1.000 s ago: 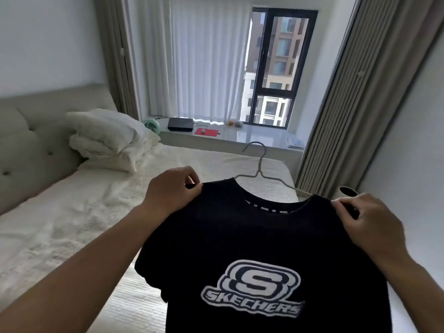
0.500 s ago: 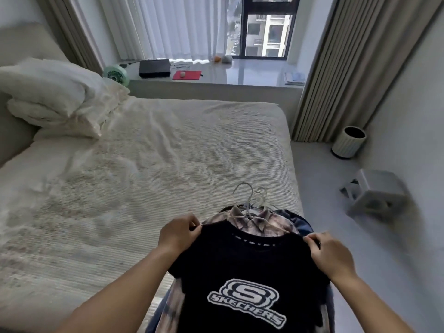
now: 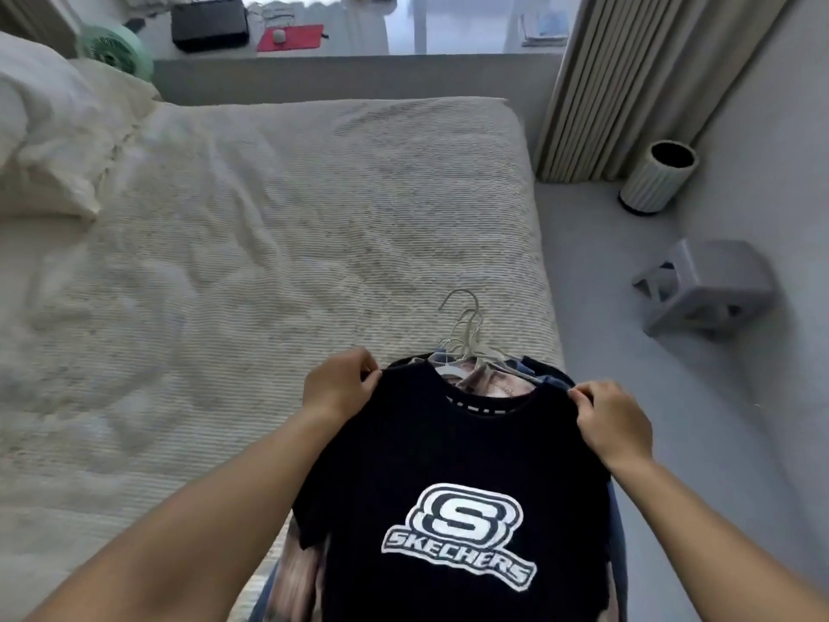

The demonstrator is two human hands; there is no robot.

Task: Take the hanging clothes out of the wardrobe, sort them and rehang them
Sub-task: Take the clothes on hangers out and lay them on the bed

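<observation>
A black T-shirt [image 3: 453, 446] with a white Skechers logo lies on top of a pile of hung clothes at the near right corner of the bed [image 3: 278, 244]. My left hand [image 3: 338, 386] pinches its left shoulder and my right hand [image 3: 612, 422] pinches its right shoulder. Beneath its collar a pale plaid shirt [image 3: 491, 384] and a blue garment [image 3: 554, 380] show. Several white wire hanger hooks [image 3: 466, 327] stick out past the collars onto the bedspread. The lower part of the pile is hidden under the black shirt.
White pillows [image 3: 49, 127] lie at the bed's left end. Past the bed, a window ledge [image 3: 359, 42] holds a black box, a red mat and a green fan [image 3: 114, 49]. On the floor to the right stand a ribbed white bin [image 3: 655, 177] and a grey stool [image 3: 706, 287].
The black shirt came down from chest height onto the pile of clothes on the bed. Both hands kept hold of its shoulders, and my view tilted down toward the bed.
</observation>
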